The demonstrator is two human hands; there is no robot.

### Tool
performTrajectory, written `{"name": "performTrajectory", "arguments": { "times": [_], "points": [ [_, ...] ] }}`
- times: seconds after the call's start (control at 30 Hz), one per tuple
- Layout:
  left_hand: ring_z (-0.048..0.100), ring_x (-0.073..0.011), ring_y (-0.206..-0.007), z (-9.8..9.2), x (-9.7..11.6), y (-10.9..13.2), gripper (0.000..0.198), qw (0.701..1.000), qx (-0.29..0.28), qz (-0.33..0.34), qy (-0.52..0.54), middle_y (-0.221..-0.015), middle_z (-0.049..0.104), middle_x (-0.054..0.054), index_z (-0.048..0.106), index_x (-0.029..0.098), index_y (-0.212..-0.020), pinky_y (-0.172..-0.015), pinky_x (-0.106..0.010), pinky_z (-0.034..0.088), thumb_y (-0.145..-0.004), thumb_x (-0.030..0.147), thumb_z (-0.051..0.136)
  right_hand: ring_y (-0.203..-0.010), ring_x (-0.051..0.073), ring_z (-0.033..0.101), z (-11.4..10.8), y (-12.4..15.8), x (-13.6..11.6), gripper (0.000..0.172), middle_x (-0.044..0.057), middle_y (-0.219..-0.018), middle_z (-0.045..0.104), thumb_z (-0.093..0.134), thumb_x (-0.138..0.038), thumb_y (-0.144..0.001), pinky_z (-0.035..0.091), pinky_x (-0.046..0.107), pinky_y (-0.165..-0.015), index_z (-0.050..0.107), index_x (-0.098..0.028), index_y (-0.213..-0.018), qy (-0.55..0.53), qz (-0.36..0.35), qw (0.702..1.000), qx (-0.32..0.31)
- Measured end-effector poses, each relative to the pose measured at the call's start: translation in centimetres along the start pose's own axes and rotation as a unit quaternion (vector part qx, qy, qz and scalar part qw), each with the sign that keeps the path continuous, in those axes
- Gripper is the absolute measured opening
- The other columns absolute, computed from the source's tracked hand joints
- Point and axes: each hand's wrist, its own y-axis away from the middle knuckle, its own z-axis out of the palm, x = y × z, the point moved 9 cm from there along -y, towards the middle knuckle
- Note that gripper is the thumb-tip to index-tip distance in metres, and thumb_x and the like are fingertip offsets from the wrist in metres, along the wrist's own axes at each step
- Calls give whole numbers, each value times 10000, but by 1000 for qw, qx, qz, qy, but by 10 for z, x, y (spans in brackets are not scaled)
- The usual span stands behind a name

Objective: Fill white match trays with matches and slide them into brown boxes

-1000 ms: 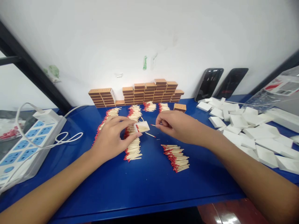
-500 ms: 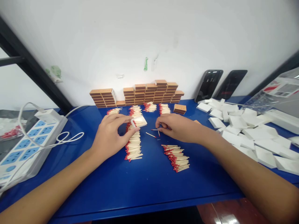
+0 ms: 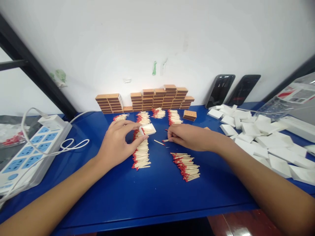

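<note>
Between the thumb and fingers of my left hand (image 3: 118, 137) is a small white matchbox tray (image 3: 149, 128), tilted, with some matches inside. It is above a long pile of red-tipped matches (image 3: 141, 152). My right hand (image 3: 184, 136) is closed in a pinch to the right of the tray, with matches (image 3: 165, 140) sticking out at its fingertips. One loose match (image 3: 159, 142) lies on the blue table just left of those fingers. Nearer to me is another match pile (image 3: 187, 165).
Stacked brown matchboxes (image 3: 157, 100) line the wall, with smaller match piles before them. A single matchbox (image 3: 189, 115) stands right of these. Many white trays (image 3: 256, 131) are heaped at the right, near two phones (image 3: 220, 90). A power strip (image 3: 31, 154) with cables lies left.
My right hand has shifted slightly, and the matches at its fingertips now lie mostly beneath the fingers. My left hand keeps the tray in nearly the same place.
</note>
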Motion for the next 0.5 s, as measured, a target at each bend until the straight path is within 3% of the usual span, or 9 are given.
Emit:
{"name": "performTrajectory", "arguments": {
  "times": [0.13, 0.27, 0.5],
  "points": [
    [726, -263, -1054, 2, -1, 0, 303, 1000, -6, -7, 5, -1109, 792, -64, 762, 220, -1071, -1000, -438, 534, -894, 465, 782, -836, 209, 593, 1, 4, -4, 204, 88, -1018, 690, 434, -303, -1032, 421, 337, -729, 582, -207, -930, -3, 15, 1000, -7],
    [726, -258, -1041, 4, -1, 1, 306, 1000, -13, -5, 9, -1102, 790, -59, 764, 225, -1085, -982, -432, 537, -891, 459, 788, -863, 201, 582, -1, 1, -8, 239, 71, -1045, 664, 393, -365, -1069, 416, 330, -744, 555, -217, -973, -22, -10, 999, 35],
    [727, -256, -1039, 3, 1, 1, 311, 1000, -8, 0, 10, -1106, 791, -61, 759, 234, -1098, -982, -428, 539, -888, 461, 793, -831, 175, 561, 13, -7, -7, 137, 58, -1053, 613, 436, -243, -1038, 392, 316, -747, 553, -215, -973, -24, -66, 998, 7]
  ]
}}
